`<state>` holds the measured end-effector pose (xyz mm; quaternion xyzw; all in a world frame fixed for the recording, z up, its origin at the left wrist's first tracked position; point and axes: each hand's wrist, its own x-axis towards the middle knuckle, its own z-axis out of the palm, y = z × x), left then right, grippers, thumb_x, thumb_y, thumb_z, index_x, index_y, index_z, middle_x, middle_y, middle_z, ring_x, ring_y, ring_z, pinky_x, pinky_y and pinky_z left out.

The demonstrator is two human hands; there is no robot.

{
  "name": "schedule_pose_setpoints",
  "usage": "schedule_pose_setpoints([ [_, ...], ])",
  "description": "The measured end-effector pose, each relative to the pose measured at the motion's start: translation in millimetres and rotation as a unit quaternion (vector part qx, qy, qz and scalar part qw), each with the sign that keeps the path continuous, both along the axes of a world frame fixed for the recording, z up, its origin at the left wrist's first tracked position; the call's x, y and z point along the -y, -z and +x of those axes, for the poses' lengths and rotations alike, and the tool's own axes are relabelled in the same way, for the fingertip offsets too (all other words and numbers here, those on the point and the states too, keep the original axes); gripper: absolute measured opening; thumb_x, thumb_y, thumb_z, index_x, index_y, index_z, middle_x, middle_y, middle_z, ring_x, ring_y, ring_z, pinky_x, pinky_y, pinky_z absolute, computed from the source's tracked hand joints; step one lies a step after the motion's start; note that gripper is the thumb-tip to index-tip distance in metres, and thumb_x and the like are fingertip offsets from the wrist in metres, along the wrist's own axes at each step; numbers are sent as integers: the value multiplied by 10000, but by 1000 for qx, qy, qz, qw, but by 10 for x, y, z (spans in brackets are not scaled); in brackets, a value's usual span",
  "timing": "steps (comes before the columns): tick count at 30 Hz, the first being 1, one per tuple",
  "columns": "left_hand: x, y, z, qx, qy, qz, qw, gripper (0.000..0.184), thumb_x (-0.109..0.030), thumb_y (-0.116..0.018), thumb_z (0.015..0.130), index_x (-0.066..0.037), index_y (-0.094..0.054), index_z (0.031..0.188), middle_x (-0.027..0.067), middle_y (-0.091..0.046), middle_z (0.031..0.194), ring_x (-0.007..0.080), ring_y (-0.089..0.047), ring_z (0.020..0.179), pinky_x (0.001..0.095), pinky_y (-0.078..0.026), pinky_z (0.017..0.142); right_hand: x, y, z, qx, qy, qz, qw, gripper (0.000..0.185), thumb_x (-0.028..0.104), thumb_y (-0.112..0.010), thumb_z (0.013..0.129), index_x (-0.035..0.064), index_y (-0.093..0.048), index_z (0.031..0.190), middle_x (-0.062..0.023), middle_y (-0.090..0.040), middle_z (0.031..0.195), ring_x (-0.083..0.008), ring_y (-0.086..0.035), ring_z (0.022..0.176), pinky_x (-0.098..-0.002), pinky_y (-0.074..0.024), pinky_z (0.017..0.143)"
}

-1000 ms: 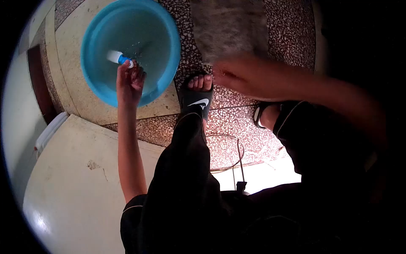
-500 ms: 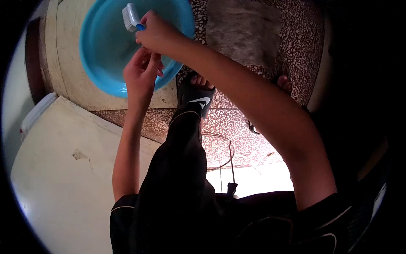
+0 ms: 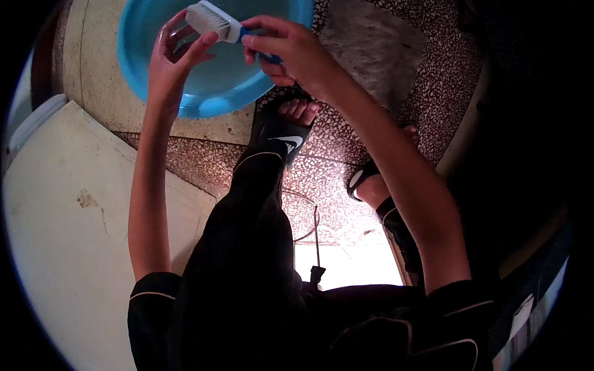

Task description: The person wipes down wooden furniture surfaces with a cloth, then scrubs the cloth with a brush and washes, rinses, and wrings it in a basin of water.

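A scrub brush (image 3: 216, 21) with a white head, pale bristles and a blue handle is above the blue basin (image 3: 213, 106). My right hand (image 3: 291, 52) grips its handle, thumb and index finger pinching near the neck. At the bristle end, my left hand (image 3: 173, 59) has its fingers spread and curved. Its thumb and index finger come close to the bristles; whether they touch is unclear. Water (image 3: 238, 74) shows inside the basin below both hands.
A grey mat (image 3: 374, 52) lies on the speckled floor right of the basin. My sandalled foot (image 3: 288, 127) is close to the basin's near edge. A thin cord (image 3: 317, 235) loops on the floor. A white surface (image 3: 80, 247) is at left.
My hands have moved apart, the left one leftward and the right one rightward. The brush has shifted slightly right and tilted, its bristles now facing me more. The view has moved slightly.
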<state>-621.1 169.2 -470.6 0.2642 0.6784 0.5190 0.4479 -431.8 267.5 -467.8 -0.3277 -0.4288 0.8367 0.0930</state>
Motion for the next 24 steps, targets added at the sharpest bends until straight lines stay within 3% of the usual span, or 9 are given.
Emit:
schedule_pose_setpoints([
  [2, 14, 46, 30, 41, -4, 12, 999, 674, -219, -794, 809, 5, -451, 1344, 151, -613, 1168, 232, -629, 1061, 348, -571, 845, 40, -1, 23, -39, 1, -73, 997, 287, 156, -571, 944, 48, -559, 1210, -30, -605, 794, -51, -433, 500, -205, -305, 393],
  [6, 19, 94, 34, 95, -19, 36, 995, 613, -171, -761, 842, 11, -456, 1342, 151, -619, 1180, 235, -629, 1071, 354, -573, 850, 59, 22, 36, -58, -1, -102, 993, 331, 180, -548, 965, 44, -523, 1265, -36, -616, 846, -21, -407, 474, -175, -285, 386],
  [10, 47, 56, -15, 62, -7, 30, 998, 581, -172, -743, 857, 31, -459, 1322, 173, -616, 1181, 250, -634, 1066, 375, -577, 866, 31, 25, 35, -52, -9, -65, 996, 331, 188, -569, 950, 56, -544, 1252, -24, -613, 818, -27, -399, 484, -182, -279, 398],
  [12, 64, 142, -138, 106, -1, 36, 994, 548, -94, -669, 899, 22, -410, 1368, 187, -568, 1251, 291, -602, 1121, 425, -548, 923, 20, 15, 25, -45, -6, -55, 997, 321, 193, -591, 937, 64, -561, 1230, -15, -606, 791, -38, -387, 499, -189, -273, 407],
  [18, 97, 165, -166, 82, -2, 33, 996, 521, -130, -640, 926, 35, -406, 1362, 215, -563, 1246, 311, -607, 1118, 461, -532, 964, -27, 18, 27, -34, -15, 0, 999, 327, 207, -610, 928, 93, -586, 1234, -2, -622, 802, -25, -405, 502, -184, -287, 407],
  [20, 80, 118, -138, 141, -13, 47, 989, 534, -152, -675, 904, 46, -430, 1335, 207, -586, 1211, 290, -621, 1092, 428, -557, 919, -47, 100, 24, -15, -39, 100, 994, 324, 223, -632, 918, 103, -601, 1217, -38, -645, 825, -69, -527, 574, -222, -413, 472],
  [21, 74, 95, -128, 200, -24, 61, 978, 549, -174, -710, 882, 57, -453, 1309, 198, -609, 1176, 270, -636, 1066, 394, -583, 873, -37, 168, 10, -15, -39, 100, 994, 324, 223, -632, 918, 103, -601, 1217, -38, -645, 825, -69, -527, 574, -222, -413, 472],
  [23, 79, 138, -137, 202, -35, 49, 978, 519, -172, -694, 894, 65, -466, 1295, 204, -610, 1167, 276, -637, 1064, 402, -579, 885, -3, 233, -49, -15, 4, 314, 949, 328, 234, -657, 903, 108, -611, 1202, -87, -672, 874, -145, -641, 728, -286, -518, 629],
  [24, 77, 162, -138, 205, -46, 38, 977, 489, -170, -678, 906, 73, -479, 1280, 210, -611, 1159, 283, -638, 1063, 410, -576, 896, -9, 225, -45, -15, 5, 314, 949, 328, 234, -657, 903, 108, -611, 1202, -87, -672, 874, -145, -641, 728, -286, -518, 629],
])
